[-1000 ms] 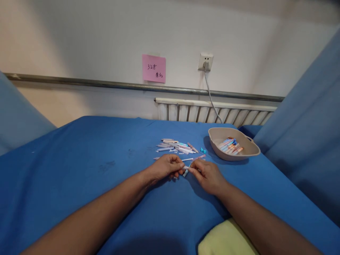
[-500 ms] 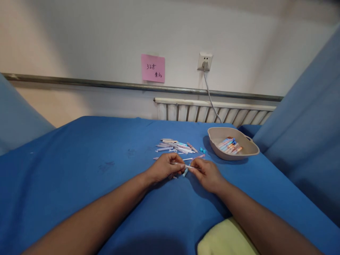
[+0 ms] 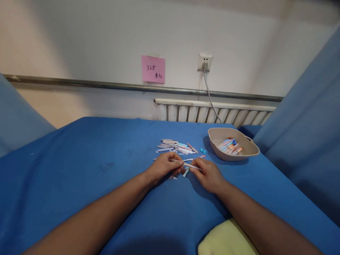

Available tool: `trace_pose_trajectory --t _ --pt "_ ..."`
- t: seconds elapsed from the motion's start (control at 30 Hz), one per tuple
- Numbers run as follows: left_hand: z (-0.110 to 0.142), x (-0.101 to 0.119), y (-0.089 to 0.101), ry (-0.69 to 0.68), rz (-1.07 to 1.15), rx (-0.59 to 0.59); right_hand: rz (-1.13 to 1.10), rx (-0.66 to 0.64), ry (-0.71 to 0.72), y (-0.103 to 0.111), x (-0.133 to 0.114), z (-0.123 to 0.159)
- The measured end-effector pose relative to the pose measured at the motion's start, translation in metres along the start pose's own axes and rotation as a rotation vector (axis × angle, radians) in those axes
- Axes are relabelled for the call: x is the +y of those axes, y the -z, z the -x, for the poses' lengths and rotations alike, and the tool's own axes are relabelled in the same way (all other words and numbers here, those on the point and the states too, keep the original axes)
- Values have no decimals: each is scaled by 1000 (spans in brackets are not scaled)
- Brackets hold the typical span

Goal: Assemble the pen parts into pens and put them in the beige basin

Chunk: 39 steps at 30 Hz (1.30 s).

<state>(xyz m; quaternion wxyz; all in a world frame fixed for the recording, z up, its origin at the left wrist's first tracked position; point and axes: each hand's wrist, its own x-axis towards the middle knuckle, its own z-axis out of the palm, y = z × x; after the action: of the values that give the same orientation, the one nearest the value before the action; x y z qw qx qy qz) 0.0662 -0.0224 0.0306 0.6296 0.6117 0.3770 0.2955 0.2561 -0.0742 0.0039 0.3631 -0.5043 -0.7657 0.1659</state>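
Between my two hands lies a slim, pale pen [image 3: 188,165], held roughly level above the blue sheet. My left hand [image 3: 166,165] is closed on its left part, with thumb and fingers pinching. Its right end is pinched by my right hand [image 3: 207,173]. Below the pen, a light teal pen part [image 3: 185,172] rests on the sheet, and small pale pieces [image 3: 174,177] lie under my left hand, partly hidden. Just beyond my hands is a loose pile of pens and white tubes [image 3: 176,146]. Small turquoise pieces [image 3: 202,150] sit to the pile's right.
A beige basket [image 3: 216,150] holding several coloured pens stands at the right. The blue sheet [image 3: 79,170] covers the surface. A yellow-green cloth [image 3: 225,241] lies near my right forearm. Behind are a radiator [image 3: 191,111], a metal rail [image 3: 111,85] and a plugged-in socket [image 3: 204,63].
More of the pen shows between my fingers, and its right end now reaches further into my right hand. Both hands stay in nearly the same place.
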Motion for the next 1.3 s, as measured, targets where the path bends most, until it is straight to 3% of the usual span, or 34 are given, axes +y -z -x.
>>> trace_pose_trajectory --t 0.27,0.43,0.57,0.73,0.93,1.13,1.3 --pt "3 1 -1 -89 -105 -36 -333 -21 -176 -7 8 -3" --pt "1 2 0 -91 3 53 -736 104 -319 -5 6 -9" --pt "-1 1 1 -53 27 -3 -919 207 -301 0 7 -13" --pt "0 -1 -4 -14 -6 19 -910 187 -281 -1 4 -15" --pt "3 1 -14 -20 22 21 -940 53 -289 -8 -3 -18" --pt "-1 -7 -11 -28 27 18 -969 267 -356 13 6 -25" --pt "0 -7 -10 -42 -36 -24 -811 197 -289 9 8 -22"
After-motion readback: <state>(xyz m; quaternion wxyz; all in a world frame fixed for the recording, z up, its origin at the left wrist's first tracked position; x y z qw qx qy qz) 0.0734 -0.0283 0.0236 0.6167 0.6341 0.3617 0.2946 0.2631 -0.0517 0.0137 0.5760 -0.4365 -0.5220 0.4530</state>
